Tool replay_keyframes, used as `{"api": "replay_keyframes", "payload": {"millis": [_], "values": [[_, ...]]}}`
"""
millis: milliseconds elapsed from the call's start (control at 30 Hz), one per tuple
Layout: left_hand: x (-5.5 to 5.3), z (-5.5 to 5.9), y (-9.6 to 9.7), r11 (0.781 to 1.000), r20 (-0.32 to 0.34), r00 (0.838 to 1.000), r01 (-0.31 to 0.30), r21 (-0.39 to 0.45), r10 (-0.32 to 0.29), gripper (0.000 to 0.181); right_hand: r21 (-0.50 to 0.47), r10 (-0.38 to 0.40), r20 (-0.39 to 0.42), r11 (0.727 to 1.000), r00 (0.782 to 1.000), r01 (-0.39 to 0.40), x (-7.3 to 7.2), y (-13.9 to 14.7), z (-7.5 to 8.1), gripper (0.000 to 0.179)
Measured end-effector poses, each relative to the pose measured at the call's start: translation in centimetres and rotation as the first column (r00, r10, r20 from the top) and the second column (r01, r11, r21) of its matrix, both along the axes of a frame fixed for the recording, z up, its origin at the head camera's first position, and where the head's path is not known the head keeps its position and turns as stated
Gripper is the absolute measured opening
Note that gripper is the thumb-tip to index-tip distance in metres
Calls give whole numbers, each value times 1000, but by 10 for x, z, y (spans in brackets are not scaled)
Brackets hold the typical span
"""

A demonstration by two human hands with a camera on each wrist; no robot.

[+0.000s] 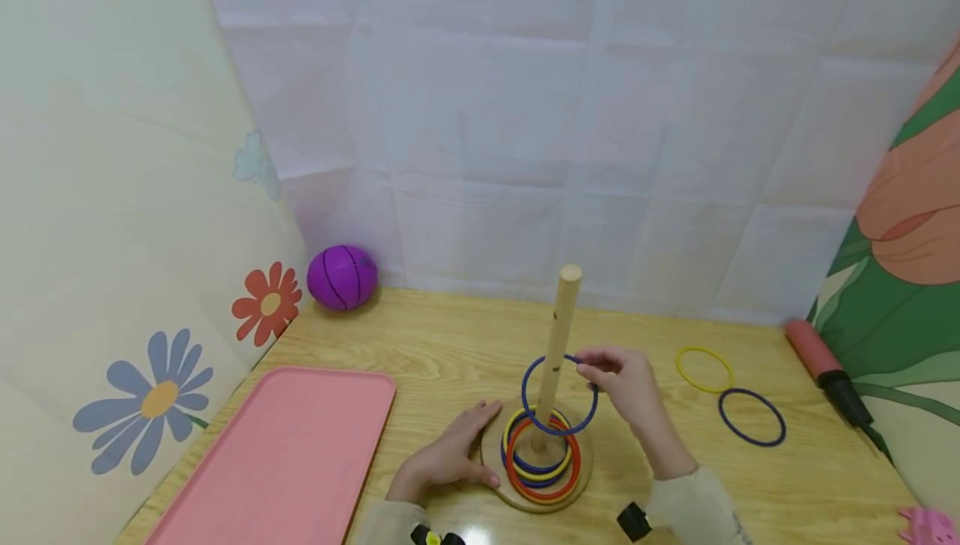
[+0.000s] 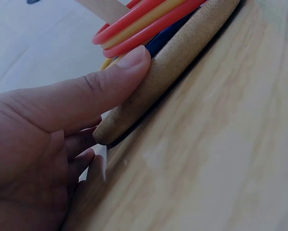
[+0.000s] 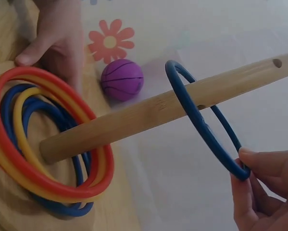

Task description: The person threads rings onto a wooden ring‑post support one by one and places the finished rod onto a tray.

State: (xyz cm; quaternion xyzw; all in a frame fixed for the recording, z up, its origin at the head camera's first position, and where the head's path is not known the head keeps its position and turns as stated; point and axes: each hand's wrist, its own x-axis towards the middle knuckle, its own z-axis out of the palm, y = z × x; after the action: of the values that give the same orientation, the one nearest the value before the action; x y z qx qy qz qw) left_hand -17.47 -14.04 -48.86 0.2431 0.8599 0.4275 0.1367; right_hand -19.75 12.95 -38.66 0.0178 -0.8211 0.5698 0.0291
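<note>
Upright on a round wooden base (image 1: 491,466) stands a wooden pole (image 1: 561,312). My right hand (image 1: 624,382) pinches a blue ring (image 3: 201,127) between thumb and fingers. That ring encircles the pole partway up and hangs tilted, above the stack. Around the foot of the pole lie several rings, with a red ring (image 3: 43,180) uppermost and yellow and blue ones below. My left hand (image 1: 453,453) holds the left edge of the base; in the left wrist view its thumb (image 2: 110,79) lies on top of the rim, and the other fingers are partly hidden.
A yellow ring (image 1: 703,351) and another blue ring (image 1: 752,417) lie on the table to the right. Farther right are a red-and-black pump (image 1: 825,370) and a pink object (image 1: 928,526). At left are a pink tray (image 1: 285,445) and a purple ball (image 1: 342,277).
</note>
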Motion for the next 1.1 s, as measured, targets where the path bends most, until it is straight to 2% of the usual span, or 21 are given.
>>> {"api": "replay_keyframes", "payload": {"millis": [133, 267, 467, 733, 1100], "values": [[0, 0, 0, 1000, 0, 1000, -2, 3, 2, 104, 69, 35, 5, 997, 999, -36, -2, -2, -16, 13], [0, 0, 0, 1000, -2, 1000, 1, -1, -1, 104, 80, 76, 21, 994, 997, -77, -4, -4, -30, 12], [0, 0, 0, 1000, 2, 1000, 2, -1, -2, 104, 139, 181, -13, 974, 983, -178, -4, -3, -44, 11], [0, 0, 0, 1000, 11, 1000, 3, 5, -3, 104, 244, 263, -64, 939, 963, -241, -2, -2, -52, 10], [0, -2, 0, 1000, -14, 1000, 2, 0, -2, 104, 228, 325, -68, 925, 943, -302, 1, -5, -56, 10]]}}
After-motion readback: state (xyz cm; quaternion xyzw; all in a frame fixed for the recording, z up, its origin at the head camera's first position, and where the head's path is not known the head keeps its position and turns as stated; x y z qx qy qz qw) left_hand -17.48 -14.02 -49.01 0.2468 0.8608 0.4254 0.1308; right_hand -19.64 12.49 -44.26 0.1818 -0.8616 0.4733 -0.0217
